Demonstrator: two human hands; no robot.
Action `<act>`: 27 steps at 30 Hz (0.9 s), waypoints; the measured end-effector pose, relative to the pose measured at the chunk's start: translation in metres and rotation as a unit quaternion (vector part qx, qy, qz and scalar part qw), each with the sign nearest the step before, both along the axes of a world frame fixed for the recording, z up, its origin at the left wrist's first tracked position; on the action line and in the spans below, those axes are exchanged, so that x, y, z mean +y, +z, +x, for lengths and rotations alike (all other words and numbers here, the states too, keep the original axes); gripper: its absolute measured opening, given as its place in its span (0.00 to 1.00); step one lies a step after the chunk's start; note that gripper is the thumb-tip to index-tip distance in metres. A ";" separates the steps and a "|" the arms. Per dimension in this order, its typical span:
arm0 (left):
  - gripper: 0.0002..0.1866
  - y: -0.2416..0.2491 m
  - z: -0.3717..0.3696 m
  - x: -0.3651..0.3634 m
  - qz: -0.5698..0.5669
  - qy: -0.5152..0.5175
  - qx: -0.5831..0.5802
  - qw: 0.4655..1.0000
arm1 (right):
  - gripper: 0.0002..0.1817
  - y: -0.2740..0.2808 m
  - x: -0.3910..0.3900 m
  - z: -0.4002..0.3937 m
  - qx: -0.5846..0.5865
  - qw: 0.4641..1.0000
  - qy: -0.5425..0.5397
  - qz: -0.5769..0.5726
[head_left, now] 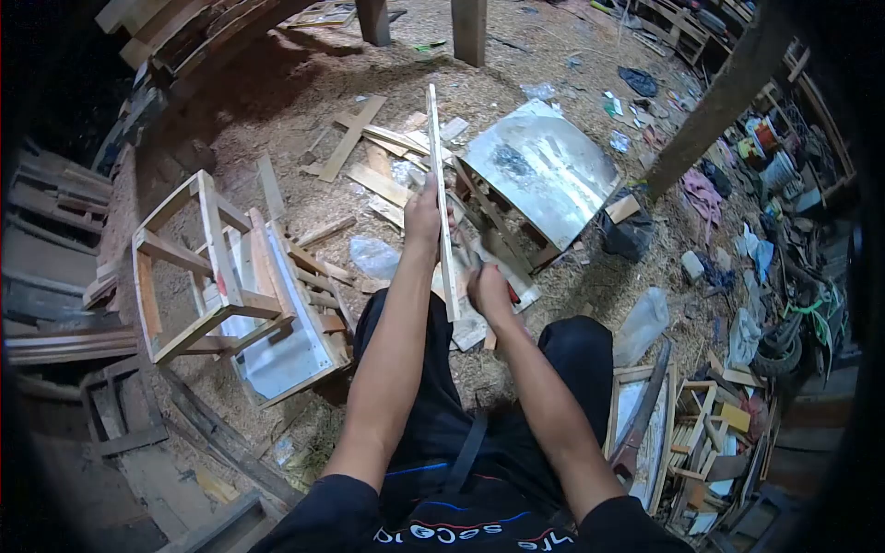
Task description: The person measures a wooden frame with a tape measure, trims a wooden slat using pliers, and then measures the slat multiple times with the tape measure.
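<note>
My left hand (424, 217) is closed around a long, narrow wooden strip (437, 138), which stands on edge in front of me, running from far to near. Just right of it, my right hand (489, 288) is closed on a red-handled tool (513, 293). The tool's dark working end points toward the strip; my fingers hide much of it, so its exact kind and whether it touches the wood cannot be made out. Beyond my right hand sits a low wooden stand with a shiny metal sheet top (544, 166).
A wooden frame (212, 230) rests beside a white panelled piece (286, 364) at left. Loose boards (355, 138) lie ahead on shavings. A wooden post (710, 111) rises at right. Near my right knee lie a handsaw (636, 433) and a pile of offcuts (714, 433).
</note>
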State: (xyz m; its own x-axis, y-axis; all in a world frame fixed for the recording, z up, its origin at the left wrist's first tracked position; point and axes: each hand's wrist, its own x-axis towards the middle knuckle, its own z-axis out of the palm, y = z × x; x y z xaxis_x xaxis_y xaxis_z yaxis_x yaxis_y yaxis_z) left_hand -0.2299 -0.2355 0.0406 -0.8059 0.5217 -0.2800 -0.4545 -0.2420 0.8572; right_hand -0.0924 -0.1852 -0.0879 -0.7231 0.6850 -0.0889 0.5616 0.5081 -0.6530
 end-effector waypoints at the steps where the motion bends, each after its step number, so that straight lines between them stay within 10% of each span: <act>1: 0.23 0.001 -0.008 0.000 0.000 0.006 0.003 1.000 | 0.15 0.018 0.003 -0.002 0.073 0.997 -0.015 -0.005; 4: 0.26 -0.001 -0.029 0.004 0.014 0.005 -0.003 1.000 | 0.15 0.113 -0.014 0.019 0.287 0.946 -0.099 -0.113; 9: 0.28 0.021 -0.019 0.004 -0.060 0.009 0.043 0.997 | 0.13 0.184 -0.037 0.055 0.256 0.963 0.025 -0.076; 27: 0.28 0.013 -0.021 0.006 -0.032 -0.014 0.050 0.998 | 0.13 0.178 -0.045 0.074 0.301 0.951 -0.006 -0.076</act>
State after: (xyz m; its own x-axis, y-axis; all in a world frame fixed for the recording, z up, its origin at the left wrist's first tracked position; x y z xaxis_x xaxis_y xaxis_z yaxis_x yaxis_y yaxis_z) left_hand -0.2508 -0.2297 0.0537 -0.8165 0.5283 -0.2326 -0.3724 -0.1741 0.9116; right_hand -0.0186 -0.2299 0.0896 -0.6659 0.7064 0.2399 0.0692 0.3786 -0.9230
